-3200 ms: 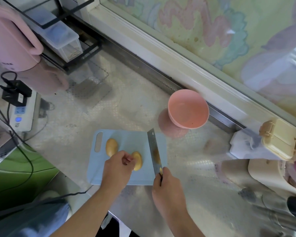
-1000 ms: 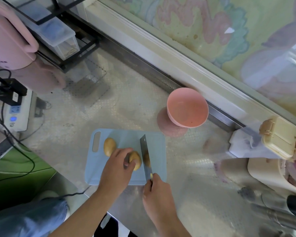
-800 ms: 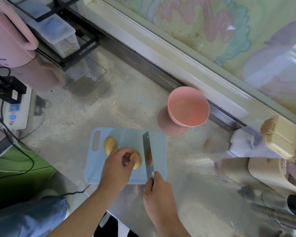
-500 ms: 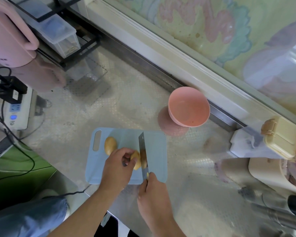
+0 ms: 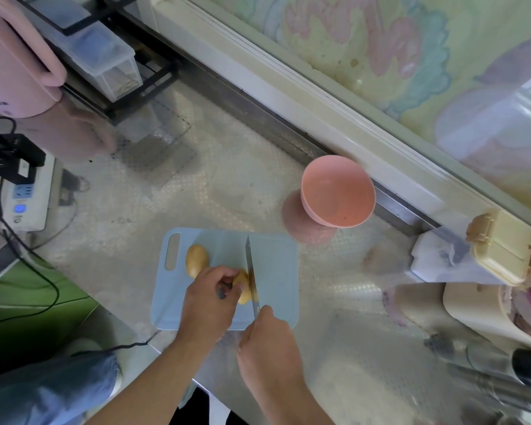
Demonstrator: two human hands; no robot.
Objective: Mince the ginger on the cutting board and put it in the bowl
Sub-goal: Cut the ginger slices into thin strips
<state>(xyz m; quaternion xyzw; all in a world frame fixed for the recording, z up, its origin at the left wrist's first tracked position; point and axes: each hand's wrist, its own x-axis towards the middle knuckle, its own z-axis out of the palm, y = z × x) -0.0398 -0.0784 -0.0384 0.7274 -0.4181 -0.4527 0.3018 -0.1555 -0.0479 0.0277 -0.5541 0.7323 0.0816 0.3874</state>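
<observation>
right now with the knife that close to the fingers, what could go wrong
1. The left hand pins the ginger piece with its fingertips right beside the knife; a slip could nick them.
2. The rounded piece might roll under the cut.
3. The other ginger piece lies loose on the cutting board and could get knocked off. The bowl is empty.

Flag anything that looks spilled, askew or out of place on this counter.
Nothing stands out. The cutting board lies flat, the pink bowl sits upright and empty, and both ginger pieces are on the board.
</observation>
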